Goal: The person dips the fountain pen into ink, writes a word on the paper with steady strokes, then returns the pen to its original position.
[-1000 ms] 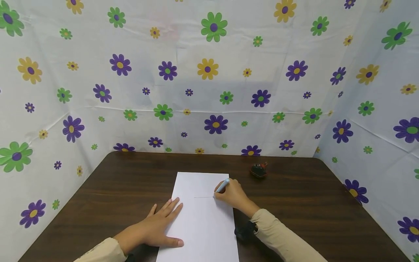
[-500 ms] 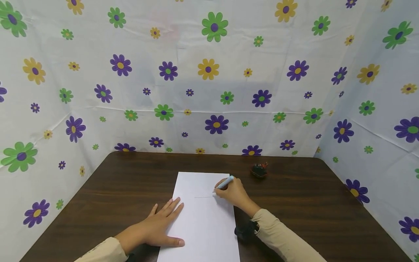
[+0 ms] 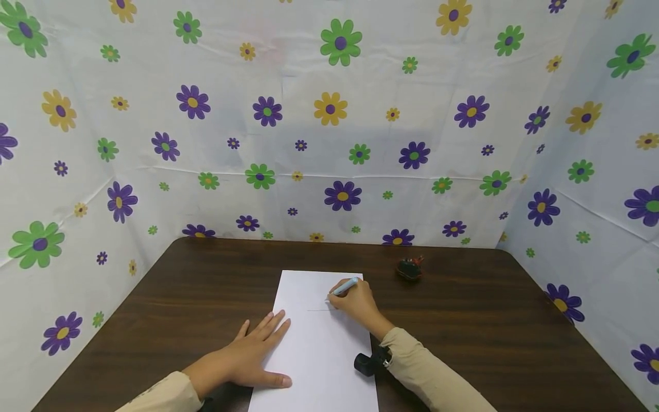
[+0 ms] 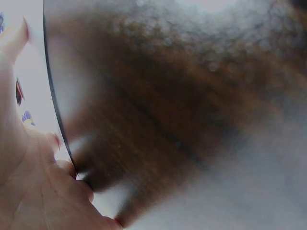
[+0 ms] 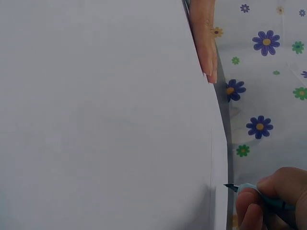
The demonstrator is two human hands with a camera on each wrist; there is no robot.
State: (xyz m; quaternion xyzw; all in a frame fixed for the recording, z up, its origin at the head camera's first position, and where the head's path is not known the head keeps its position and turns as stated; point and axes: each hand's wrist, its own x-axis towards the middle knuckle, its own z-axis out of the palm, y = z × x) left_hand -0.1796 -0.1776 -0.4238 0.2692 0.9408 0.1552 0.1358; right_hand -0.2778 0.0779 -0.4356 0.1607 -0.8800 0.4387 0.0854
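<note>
A white sheet of paper [image 3: 314,343] lies on the dark wooden table, with one thin straight line [image 3: 318,311] across its upper part. My right hand [image 3: 357,300] pinches a light blue pen [image 3: 345,286] just above that line. In the right wrist view the dark tip of the pen [image 5: 231,187] points at the paper, past the line; whether it touches cannot be told. My left hand [image 3: 252,355] rests spread on the left edge of the sheet, fingers straight. The left wrist view shows the palm of the left hand [image 4: 33,187] close up, beside blurred brown tabletop.
A small dark object with red parts [image 3: 410,268] stands on the table [image 3: 463,309] beyond the right hand. A black wrist camera [image 3: 368,363] hangs under the right wrist, over the sheet's edge. Flower-patterned cloth [image 3: 288,126] encloses the back and sides.
My right hand first lifts the pen from the line's right end, then shifts left over the line, the wrist camera moving with it. The left hand stays on the paper.
</note>
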